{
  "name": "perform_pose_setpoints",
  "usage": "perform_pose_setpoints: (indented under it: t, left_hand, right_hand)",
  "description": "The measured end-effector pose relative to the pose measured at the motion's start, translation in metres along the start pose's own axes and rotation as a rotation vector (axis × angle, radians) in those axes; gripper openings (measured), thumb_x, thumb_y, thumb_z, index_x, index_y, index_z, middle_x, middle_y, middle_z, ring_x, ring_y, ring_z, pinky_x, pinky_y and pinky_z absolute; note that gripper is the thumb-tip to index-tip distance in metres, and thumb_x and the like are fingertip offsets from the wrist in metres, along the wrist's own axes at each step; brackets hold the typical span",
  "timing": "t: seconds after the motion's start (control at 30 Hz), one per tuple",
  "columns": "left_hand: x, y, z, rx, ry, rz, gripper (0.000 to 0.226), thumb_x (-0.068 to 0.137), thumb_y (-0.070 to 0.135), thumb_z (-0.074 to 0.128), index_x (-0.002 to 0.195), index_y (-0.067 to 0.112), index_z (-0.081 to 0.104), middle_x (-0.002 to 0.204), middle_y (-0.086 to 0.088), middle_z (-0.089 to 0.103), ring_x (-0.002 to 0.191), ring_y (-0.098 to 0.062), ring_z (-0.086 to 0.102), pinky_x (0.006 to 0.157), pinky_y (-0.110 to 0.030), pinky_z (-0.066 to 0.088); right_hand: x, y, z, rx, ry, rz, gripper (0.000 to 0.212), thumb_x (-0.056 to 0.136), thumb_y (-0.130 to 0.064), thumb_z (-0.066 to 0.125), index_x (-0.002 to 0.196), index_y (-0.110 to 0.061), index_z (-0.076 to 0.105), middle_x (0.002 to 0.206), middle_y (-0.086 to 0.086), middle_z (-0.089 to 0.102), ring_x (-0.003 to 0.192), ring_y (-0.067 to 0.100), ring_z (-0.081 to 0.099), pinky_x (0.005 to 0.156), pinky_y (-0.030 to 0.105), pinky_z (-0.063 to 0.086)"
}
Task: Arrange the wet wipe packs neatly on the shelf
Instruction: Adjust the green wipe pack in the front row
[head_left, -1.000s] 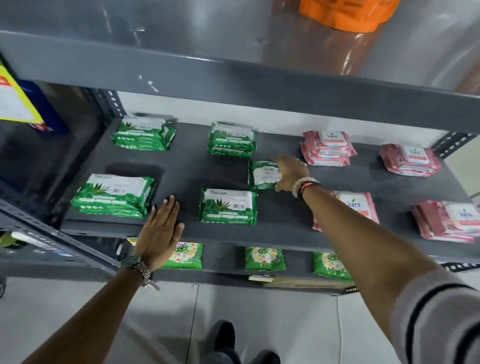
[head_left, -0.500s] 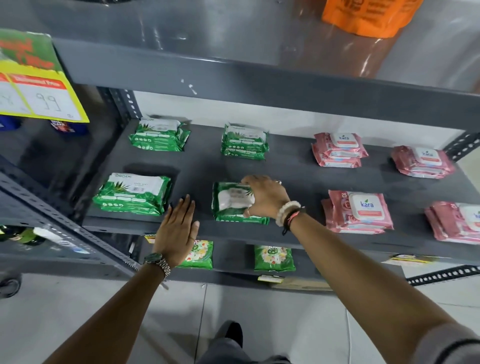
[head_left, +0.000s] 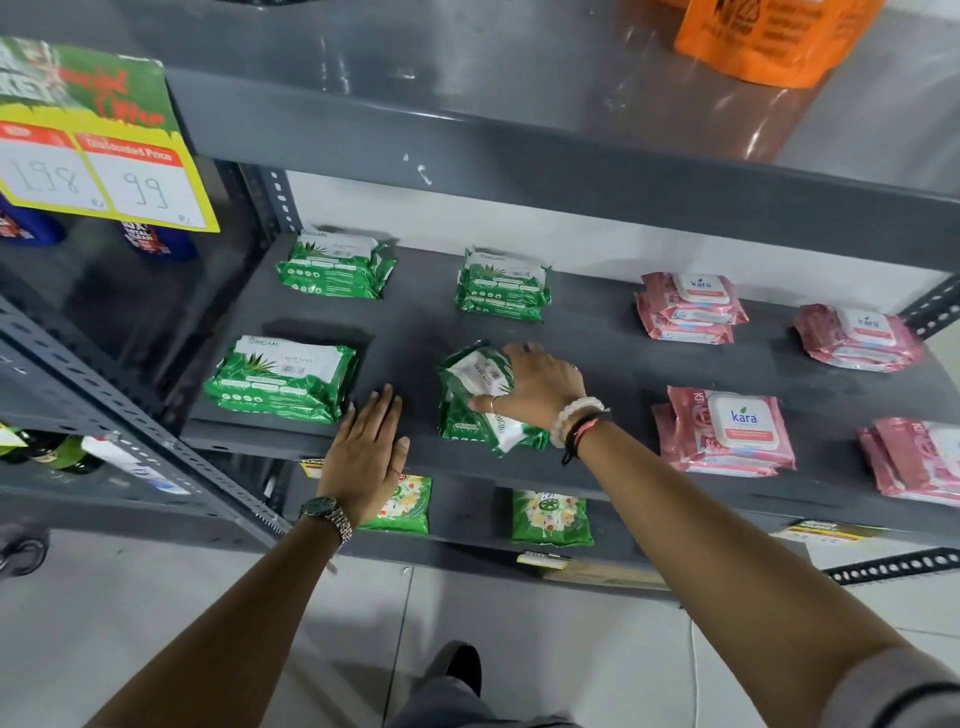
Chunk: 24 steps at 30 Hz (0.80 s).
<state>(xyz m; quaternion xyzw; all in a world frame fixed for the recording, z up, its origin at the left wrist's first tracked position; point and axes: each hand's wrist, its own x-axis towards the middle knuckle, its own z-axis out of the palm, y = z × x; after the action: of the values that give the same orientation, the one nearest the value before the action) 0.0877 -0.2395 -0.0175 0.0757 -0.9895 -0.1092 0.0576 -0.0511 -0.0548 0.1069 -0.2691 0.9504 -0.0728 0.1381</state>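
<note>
On the grey shelf (head_left: 613, 358) lie green wet wipe packs on the left and pink ones on the right. My right hand (head_left: 537, 387) grips a green pack (head_left: 475, 382), tilted and turned askew, on top of another green pack (head_left: 498, 431) near the shelf's front. My left hand (head_left: 369, 452) rests flat and open on the front edge, between that stack and the front-left green stack (head_left: 283, 379). Two more green stacks (head_left: 335, 265) (head_left: 501, 286) sit at the back. Pink stacks (head_left: 691, 306) (head_left: 727, 431) (head_left: 857, 338) (head_left: 914, 462) fill the right half.
The upper shelf beam (head_left: 519, 166) overhangs the work area, with an orange bag (head_left: 769, 36) on top. A yellow price sign (head_left: 98, 156) hangs at the left. Green packets (head_left: 550, 517) (head_left: 405, 506) lie on the lower shelf. My shoe (head_left: 462, 665) is on the tiled floor.
My right hand carried a green pack from mid-shelf onto the front-middle green pack, and now has twisted it askew there. My left hand stayed on the front edge.
</note>
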Motion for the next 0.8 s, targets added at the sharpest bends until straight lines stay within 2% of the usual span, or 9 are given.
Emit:
perform_pose_setpoints:
  t: [0.1,0.2,0.23,0.3,0.37,0.47,0.57,0.67,0.8]
  left_hand:
    - [0.001,0.000,0.000,-0.003,0.007,0.002,0.057,0.094,0.034,0.025,0.141,0.003,0.030,0.150,-0.015,0.028,0.138,-0.027,0.023,0.114,-0.044,0.014]
    - [0.001,-0.001,0.001,0.002,0.007,0.007,0.057,0.094,0.035,0.024,0.141,0.003,0.029,0.151,-0.015,0.028,0.138,-0.027,0.022,0.114,-0.043,0.012]
    - [0.001,-0.001,0.002,0.005,0.010,0.010,0.057,0.094,0.035,0.023,0.141,0.003,0.029,0.151,-0.015,0.027,0.139,-0.027,0.022,0.114,-0.043,0.011]
    - [0.001,-0.001,0.003,0.006,0.015,0.008,0.058,0.094,0.035,0.022,0.142,0.003,0.028,0.151,-0.015,0.027,0.139,-0.027,0.022,0.114,-0.042,0.011]
    - [0.001,0.000,0.003,0.008,0.019,0.006,0.058,0.094,0.035,0.022,0.141,0.002,0.028,0.151,-0.015,0.027,0.139,-0.027,0.022,0.114,-0.042,0.010]
    - [0.001,0.000,0.003,0.013,0.022,0.008,0.058,0.095,0.036,0.021,0.141,0.002,0.028,0.151,-0.015,0.027,0.139,-0.027,0.022,0.114,-0.042,0.011]
    - [0.001,0.000,0.003,0.016,0.023,0.008,0.058,0.094,0.036,0.021,0.141,0.002,0.029,0.150,-0.015,0.027,0.138,-0.027,0.022,0.114,-0.042,0.011]
    - [0.001,0.000,0.003,0.014,0.020,0.002,0.058,0.094,0.036,0.021,0.141,0.002,0.029,0.151,-0.015,0.027,0.139,-0.026,0.022,0.114,-0.042,0.010]
    - [0.001,0.000,0.003,0.005,0.018,0.001,0.058,0.094,0.035,0.022,0.141,0.002,0.029,0.151,-0.015,0.026,0.139,-0.026,0.022,0.114,-0.043,0.013]
  right_hand:
    - [0.003,-0.005,0.005,-0.036,-0.013,0.078,0.097,0.072,-0.075,0.054,0.141,-0.010,0.032,0.142,0.014,0.042,0.123,0.034,0.052,0.094,0.046,0.050]
    - [0.003,-0.005,0.000,-0.062,-0.014,0.083,0.090,0.080,-0.074,0.041,0.143,-0.010,0.028,0.144,0.016,0.039,0.122,0.037,0.053,0.092,0.049,0.051]
    - [0.003,-0.003,-0.003,-0.055,0.016,0.049,0.079,0.087,-0.066,0.039,0.142,-0.011,0.028,0.146,0.015,0.037,0.120,0.037,0.054,0.093,0.051,0.050]
    - [0.004,0.004,-0.012,-0.068,0.053,-0.118,0.052,0.095,-0.033,0.045,0.142,-0.018,0.030,0.154,0.011,0.027,0.125,0.035,0.051,0.099,0.053,0.046]
    - [0.003,0.012,-0.020,-0.139,-0.024,-0.330,0.067,0.085,0.002,0.049,0.142,-0.027,0.032,0.161,0.002,0.011,0.141,0.030,0.031,0.105,0.050,0.043]
    - [-0.002,0.014,-0.022,-0.326,-0.144,-0.524,0.084,0.075,0.020,0.045,0.142,-0.030,0.034,0.162,-0.002,0.003,0.149,0.026,0.007,0.110,0.049,0.034]
    - [-0.002,0.012,-0.019,-0.373,-0.124,-0.558,0.083,0.076,0.020,0.047,0.142,-0.028,0.035,0.162,-0.001,0.003,0.149,0.028,0.000,0.118,0.054,0.017]
    - [0.002,0.014,-0.017,-0.387,-0.137,-0.510,0.077,0.079,0.011,0.052,0.145,-0.024,0.031,0.162,-0.001,0.008,0.149,0.027,0.000,0.120,0.055,0.010]
    - [0.006,0.017,-0.010,-0.344,-0.135,-0.341,0.078,0.081,-0.039,0.067,0.145,-0.014,0.031,0.155,0.004,0.030,0.148,0.025,0.015,0.121,0.051,0.010]
